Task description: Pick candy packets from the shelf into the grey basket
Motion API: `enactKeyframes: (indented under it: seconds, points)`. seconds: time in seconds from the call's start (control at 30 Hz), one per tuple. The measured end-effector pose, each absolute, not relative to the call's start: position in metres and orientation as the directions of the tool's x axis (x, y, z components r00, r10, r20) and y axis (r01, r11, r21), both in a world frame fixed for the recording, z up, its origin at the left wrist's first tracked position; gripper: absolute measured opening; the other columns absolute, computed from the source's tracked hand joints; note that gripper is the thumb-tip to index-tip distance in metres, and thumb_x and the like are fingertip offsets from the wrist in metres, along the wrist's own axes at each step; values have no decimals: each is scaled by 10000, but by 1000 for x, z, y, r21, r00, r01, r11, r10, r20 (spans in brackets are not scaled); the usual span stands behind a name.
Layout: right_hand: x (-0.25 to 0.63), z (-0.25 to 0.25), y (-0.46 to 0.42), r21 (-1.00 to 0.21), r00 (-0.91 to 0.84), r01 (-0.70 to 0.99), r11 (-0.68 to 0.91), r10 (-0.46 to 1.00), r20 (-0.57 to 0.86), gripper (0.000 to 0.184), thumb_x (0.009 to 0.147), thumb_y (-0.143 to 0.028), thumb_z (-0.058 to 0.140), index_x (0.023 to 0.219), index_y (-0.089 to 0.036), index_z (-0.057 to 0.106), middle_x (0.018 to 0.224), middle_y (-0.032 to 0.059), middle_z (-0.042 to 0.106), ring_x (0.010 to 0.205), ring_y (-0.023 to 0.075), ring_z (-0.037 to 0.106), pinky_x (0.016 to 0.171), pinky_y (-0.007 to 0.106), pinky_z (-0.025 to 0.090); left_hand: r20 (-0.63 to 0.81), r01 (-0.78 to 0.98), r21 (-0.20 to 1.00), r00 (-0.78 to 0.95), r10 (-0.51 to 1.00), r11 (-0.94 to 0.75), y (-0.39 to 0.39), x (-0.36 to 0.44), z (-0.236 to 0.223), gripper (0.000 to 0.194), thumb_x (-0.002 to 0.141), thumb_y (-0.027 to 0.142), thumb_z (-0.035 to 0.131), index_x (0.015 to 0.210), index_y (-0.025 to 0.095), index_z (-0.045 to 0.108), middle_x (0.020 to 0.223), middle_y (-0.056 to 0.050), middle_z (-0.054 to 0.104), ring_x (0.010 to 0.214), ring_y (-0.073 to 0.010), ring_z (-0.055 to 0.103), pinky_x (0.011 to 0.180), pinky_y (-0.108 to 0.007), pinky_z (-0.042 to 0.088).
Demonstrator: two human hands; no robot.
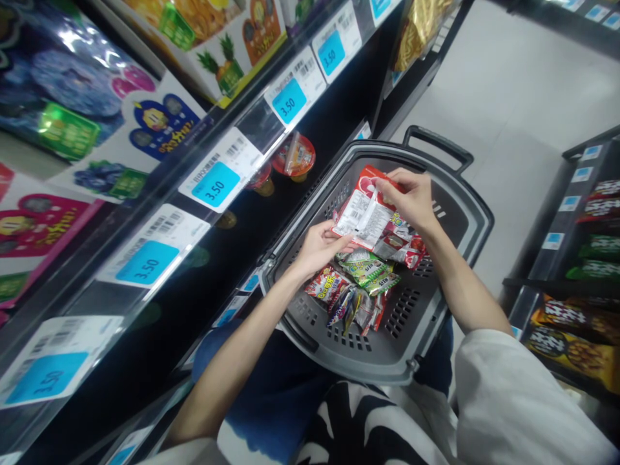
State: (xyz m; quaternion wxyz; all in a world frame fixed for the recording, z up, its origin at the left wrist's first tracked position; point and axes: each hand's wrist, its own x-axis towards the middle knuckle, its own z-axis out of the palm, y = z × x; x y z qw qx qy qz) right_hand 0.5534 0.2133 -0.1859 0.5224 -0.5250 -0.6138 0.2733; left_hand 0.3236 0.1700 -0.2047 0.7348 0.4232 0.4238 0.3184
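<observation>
A red and white snack packet [364,210] with a printed back is held over the basket by both hands. My left hand [325,247] pinches its lower left edge between thumb and fingers. At the upper right corner, my right hand [409,194] grips it with the thumb on top. Below lies the grey shopping basket [411,349], with perforated walls and floor. Inside it are green snack packets [371,270], a red and yellow packet [328,284], and several other small packets, partly overlapping. The held packet and my hands hide part of the basket.
A shelf with price labels [289,101] runs along the left, carrying fruit-printed packages [87,129]. Lidded cups [294,157] sit on the level below. To the right, another shelf holds snack bags [576,352]. Pale floor [508,84] stretches between the shelves.
</observation>
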Motion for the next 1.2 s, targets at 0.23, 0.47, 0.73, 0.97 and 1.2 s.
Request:
enactKeyframes:
  seconds: [0.23,0.47,0.73,0.97,1.2]
  points:
    - [564,-200,218,-647,14,666,371,861,509,404,913,-563,707,683,-232,706,699,39,524,796,204,498,813,399,477,-342,-76,908,435,833,412,169,324,-206,490,684,437,905,939,110,644,877,-93,770,761,-172,769,771,-303,660]
    - [566,-207,218,-624,9,702,345,871,491,444,924,-635,656,749,-237,745,588,3,372,683,184,445,731,374,429,-169,102,985,367,915,141,169,321,-211,316,778,362,784,808,172,533,773,1,676,695,-111,668,630,-199,528]
    - [565,-195,213,-710,-79,614,346,921,381,508,977,-668,552,773,-237,728,769,39,622,806,199,559,791,367,464,145,333,898,395,907,-288,165,320,-204,47,827,191,629,805,176,590,740,29,578,662,-94,538,647,-202,425]
    - [566,-190,212,-926,-48,268,264,964,261,725,965,-824,349,818,-247,763,973,49,703,997,206,658,997,377,492,340,377,626,655,674,-682,161,312,-214,233,984,257,535,1031,194,754,907,-58,699,820,-154,643,754,-275,488]
    - [561,-189,211,-927,-169,289,238,966,196,427,788,-645,797,873,-228,775,943,46,735,883,189,686,872,363,569,260,389,272,851,456,-880,161,310,-211,267,1020,163,478,1088,190,735,973,-77,733,826,-166,648,649,-274,424]
